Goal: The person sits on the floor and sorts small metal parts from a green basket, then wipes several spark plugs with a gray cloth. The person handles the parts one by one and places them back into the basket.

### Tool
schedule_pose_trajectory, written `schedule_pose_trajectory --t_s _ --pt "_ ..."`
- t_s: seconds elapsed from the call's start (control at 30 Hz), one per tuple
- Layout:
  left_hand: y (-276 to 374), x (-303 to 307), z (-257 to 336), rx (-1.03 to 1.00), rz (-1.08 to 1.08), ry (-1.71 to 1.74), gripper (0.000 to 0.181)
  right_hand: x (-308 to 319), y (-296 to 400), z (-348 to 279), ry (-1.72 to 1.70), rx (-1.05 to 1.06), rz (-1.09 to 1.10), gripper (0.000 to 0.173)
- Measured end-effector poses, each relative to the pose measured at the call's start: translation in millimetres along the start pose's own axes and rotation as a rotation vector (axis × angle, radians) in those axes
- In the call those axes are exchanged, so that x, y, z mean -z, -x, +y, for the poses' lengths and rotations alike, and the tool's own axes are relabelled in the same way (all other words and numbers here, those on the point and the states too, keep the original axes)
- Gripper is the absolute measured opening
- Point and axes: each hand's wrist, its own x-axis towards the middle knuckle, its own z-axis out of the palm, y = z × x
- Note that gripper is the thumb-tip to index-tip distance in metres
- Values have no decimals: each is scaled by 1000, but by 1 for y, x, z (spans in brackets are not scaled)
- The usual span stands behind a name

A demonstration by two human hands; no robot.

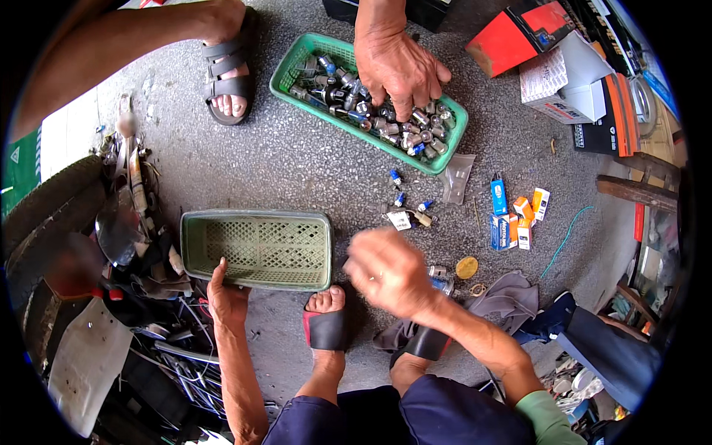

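My left hand (229,297) grips the near wall of a faded green plastic mesh basket (256,281), thumb over the rim. The basket tilts toward me and its latticed bottom shows bare. To its right my right hand (384,272) is blurred, fingers curled; whether it holds something small cannot be made out. Farther off, a brighter green plastic basket (356,142) holds many small automotive bulbs (411,128). Another person's hand (397,69) reaches into it, fingers among the bulbs. Blue wedge bulbs (395,177) and a white-tagged connector (399,219) lie on the floor between.
Small bulb boxes (503,231), a yellow disc (466,267) and a grey cloth (509,300) lie at right. Larger cartons (562,83) stand behind them. Tyres (50,194) and cluttered tools and metal parts (183,367) line the left. Another person's sandalled foot (229,83) is at upper left.
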Motion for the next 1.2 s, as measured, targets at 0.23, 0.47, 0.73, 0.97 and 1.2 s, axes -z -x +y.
schedule_pose_trajectory --t_s 0.23,0.47,0.73,0.97,1.2 --pt "-9 15 -10 48 -7 72 30 54 -19 77 294 -240 224 9" --pt "0 -6 -17 65 -59 16 26 52 -26 89 420 -182 306 10" --pt "4 -23 -21 150 -125 -101 28 55 -52 90 455 -277 198 13" --pt "23 -46 -15 61 -71 -175 37 10 -73 91 543 13 -137 41" --pt "26 -40 -15 41 -161 -118 34 14 -58 74 396 -65 -110 40"
